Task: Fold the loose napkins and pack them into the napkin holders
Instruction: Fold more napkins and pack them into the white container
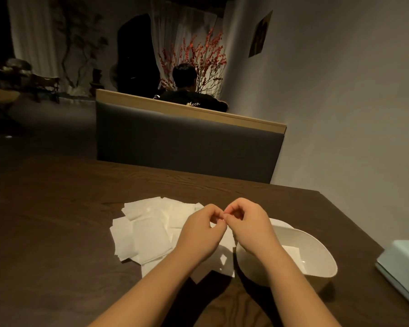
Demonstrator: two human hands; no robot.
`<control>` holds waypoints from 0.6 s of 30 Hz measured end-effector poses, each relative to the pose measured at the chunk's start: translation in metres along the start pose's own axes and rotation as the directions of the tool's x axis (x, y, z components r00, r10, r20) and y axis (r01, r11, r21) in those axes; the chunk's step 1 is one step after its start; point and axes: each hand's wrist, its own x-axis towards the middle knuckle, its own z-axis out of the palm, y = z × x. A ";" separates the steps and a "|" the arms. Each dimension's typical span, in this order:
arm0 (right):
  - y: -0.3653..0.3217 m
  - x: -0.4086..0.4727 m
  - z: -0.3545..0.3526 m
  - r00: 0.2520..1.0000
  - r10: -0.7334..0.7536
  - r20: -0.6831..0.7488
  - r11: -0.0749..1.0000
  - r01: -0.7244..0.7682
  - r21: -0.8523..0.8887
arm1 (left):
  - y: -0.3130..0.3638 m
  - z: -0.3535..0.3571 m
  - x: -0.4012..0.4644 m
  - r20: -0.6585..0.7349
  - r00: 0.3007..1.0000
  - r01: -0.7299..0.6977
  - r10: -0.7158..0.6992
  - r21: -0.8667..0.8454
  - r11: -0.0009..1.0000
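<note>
A loose pile of white napkins (149, 228) lies spread on the dark wooden table (57, 208). My left hand (202, 228) and my right hand (248, 223) meet fingertip to fingertip above the pile's right edge, each pinching the top edge of one napkin (223, 258) that hangs down beneath my wrists. A white oval bowl (316, 251) stands under my right forearm, with one folded napkin (292, 250) lying flat inside it. Most of the held napkin is hidden behind my hands.
A pale green box (404, 267) sits at the table's right edge. A grey booth backrest (187, 147) rises beyond the table's far edge, with a seated person (187, 90) behind it. A plain wall runs along the right.
</note>
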 end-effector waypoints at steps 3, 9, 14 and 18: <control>-0.009 0.005 0.028 1.000 -0.026 0.003 0.998 0.026 0.062 | -0.016 -0.026 -0.002 -0.032 0.999 0.003 -0.002 0.025 1.000; -0.010 0.017 0.074 0.999 -0.039 0.007 0.999 0.039 -0.019 | -0.063 -0.086 -0.003 -0.122 0.993 0.018 0.006 0.190 0.982; 0.004 0.017 0.095 0.996 -0.087 0.020 0.987 0.089 -0.132 | -0.096 -0.112 -0.005 -0.195 0.981 0.073 -0.015 0.291 0.954; 0.018 0.012 0.101 0.985 -0.163 0.059 0.957 0.172 -0.235 | -0.110 -0.122 -0.006 -0.239 0.967 0.127 -0.082 0.181 0.975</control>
